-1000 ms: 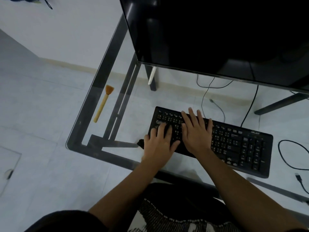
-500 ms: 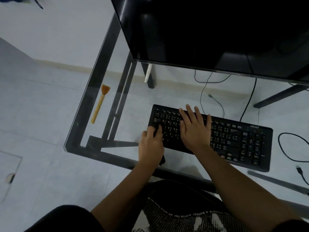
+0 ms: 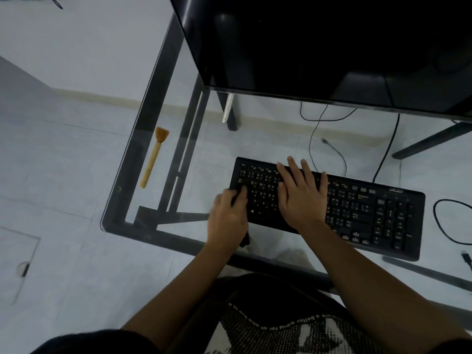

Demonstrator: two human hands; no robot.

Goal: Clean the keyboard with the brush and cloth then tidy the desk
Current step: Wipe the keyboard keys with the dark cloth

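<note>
While the brush (image 3: 153,159) lies far left on the glass desk (image 3: 110,226), the left hand (image 3: 227,218) curls round a dark cloth (image 3: 244,241) at the keyboard's (image 3: 370,213) left end. The right hand (image 3: 301,198) lies spread on the keys, below the monitor (image 3: 332,47); a loose cable (image 3: 437,226) lies farther right.

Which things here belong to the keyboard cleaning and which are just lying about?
For the job: keyboard, dark cloth gripped by the left hand, brush on the desk, right hand flat on the keys.
Just lying about: monitor, looped black cable at the right.
</note>
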